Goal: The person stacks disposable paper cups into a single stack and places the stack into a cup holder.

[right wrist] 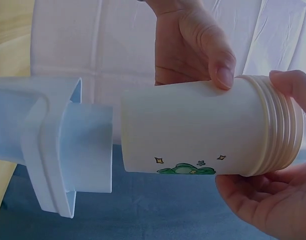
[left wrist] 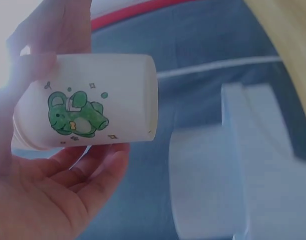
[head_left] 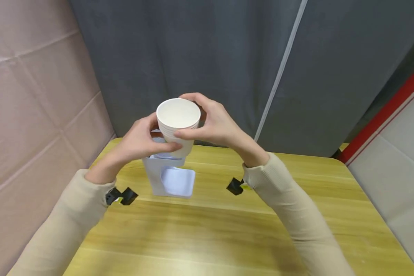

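Note:
A nested stack of white paper cups (head_left: 178, 142) is held up by both hands, mouth upward. My left hand (head_left: 139, 140) grips its left side, with the thumb across the front. My right hand (head_left: 219, 120) curls round the right side near the stacked rims, thumb at the front. A green cartoon bear is printed on the outer cup (left wrist: 133, 100) in the left wrist view. Below the stack stands a pale blue-white cup dispenser (head_left: 153, 174). In the right wrist view, a narrow gap separates the stack's base from the dispenser's round tube (right wrist: 88, 147).
The dispenser's flat base (head_left: 179, 182) rests on a yellow wood-grain table (head_left: 207, 237) near its back edge. A dark grey curtain (head_left: 200, 46) hangs behind, with pinkish panelling (head_left: 38, 96) at the left and a red-edged white panel (head_left: 400, 145) at the right.

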